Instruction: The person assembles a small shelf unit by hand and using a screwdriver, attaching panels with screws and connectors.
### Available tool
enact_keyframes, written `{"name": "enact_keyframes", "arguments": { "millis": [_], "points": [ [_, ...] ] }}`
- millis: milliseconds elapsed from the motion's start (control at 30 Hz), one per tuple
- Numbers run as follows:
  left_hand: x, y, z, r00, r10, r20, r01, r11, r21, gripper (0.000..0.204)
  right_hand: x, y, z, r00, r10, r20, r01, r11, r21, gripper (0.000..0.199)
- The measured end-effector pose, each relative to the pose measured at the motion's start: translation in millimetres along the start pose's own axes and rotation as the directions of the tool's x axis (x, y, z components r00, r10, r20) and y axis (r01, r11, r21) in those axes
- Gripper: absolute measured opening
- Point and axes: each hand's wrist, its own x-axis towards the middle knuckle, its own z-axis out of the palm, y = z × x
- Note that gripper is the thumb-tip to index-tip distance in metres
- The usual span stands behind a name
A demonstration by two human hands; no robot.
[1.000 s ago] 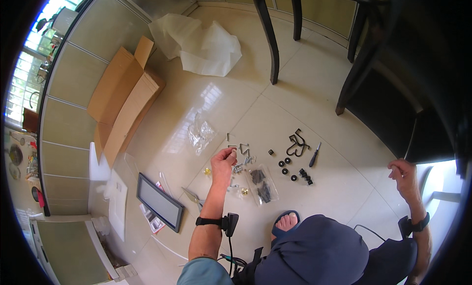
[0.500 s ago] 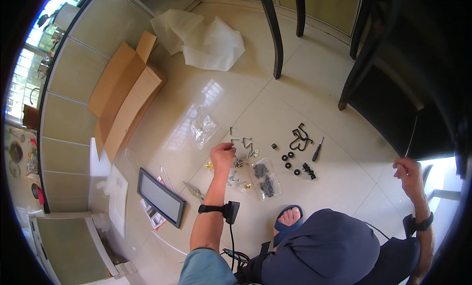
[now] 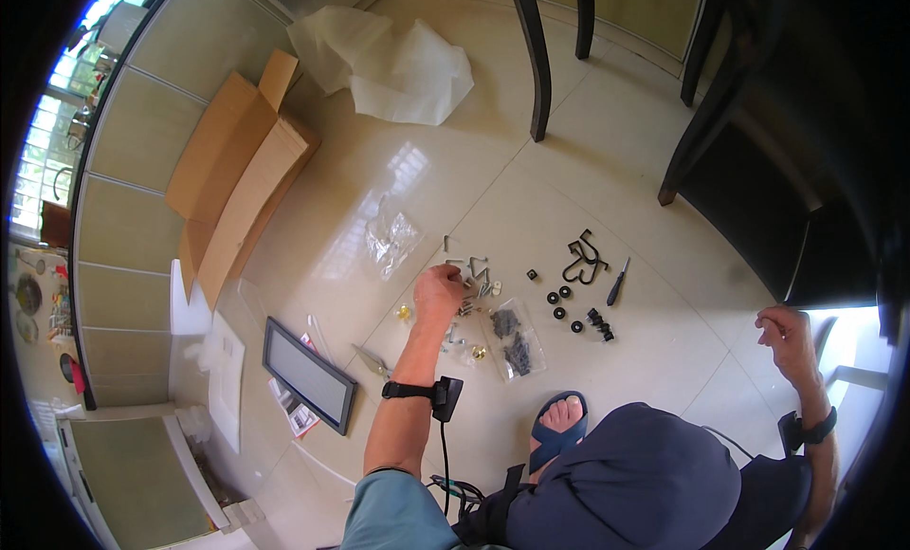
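Observation:
My left hand is over a pile of small screws and metal fittings on the floor, its fingertips drawn together. Whatever they pinch is too small to tell. Just beyond it lie several hex keys. A clear bag of dark small parts is right of that wrist, with brass-coloured pieces beside it. Well off to the right, my right hand is raised near the dark chair, fingers curled in; anything inside them is hidden.
Black hooks, a screwdriver and black round parts lie right of the pile. To the left are pliers, a dark-framed panel and an open cardboard box. Dark chair legs stand ahead.
My left hand has moved slightly forward and right over the small metal pieces, fingertips still together. My right hand keeps its curled pose. The view has shifted a little.

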Motion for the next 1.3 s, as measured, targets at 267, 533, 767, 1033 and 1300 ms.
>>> {"name": "enact_keyframes", "arguments": {
  "millis": [267, 533, 767, 1033, 1300],
  "points": [
    [-32, -19, -33, 0.993, -0.074, -0.093, 0.059, 0.986, -0.158, 0.019, 1, 7, -1, 1.0, -0.013, 0.0, 0.013, 1.0, 0.01, 0.014],
    [-71, -49, -13, 0.989, -0.064, -0.13, 0.04, 0.983, -0.177, 0.014, 1, 1, -1, 1.0, 0.007, 0.014, -0.007, 1.0, 0.018, 0.014],
    [-77, -24, -4, 0.993, 0.006, -0.114, -0.01, 0.999, -0.036, 0.015, 0, 4, -1, 1.0, 0.001, 0.003, -0.001, 0.999, 0.034, 0.014],
    [-82, -28, -2, 0.995, -0.023, -0.101, 0.024, 1.0, 0.007, 0.017, -1, 8, -1, 1.0, 0.013, 0.004, -0.013, 1.0, 0.021, 0.015],
    [-83, -39, -1, 0.997, -0.022, -0.067, 0.023, 1.0, 0.012, 0.017, 2, 8, 2, 0.999, 0.01, 0.03, -0.011, 1.0, 0.026, 0.015]
  ]
}}
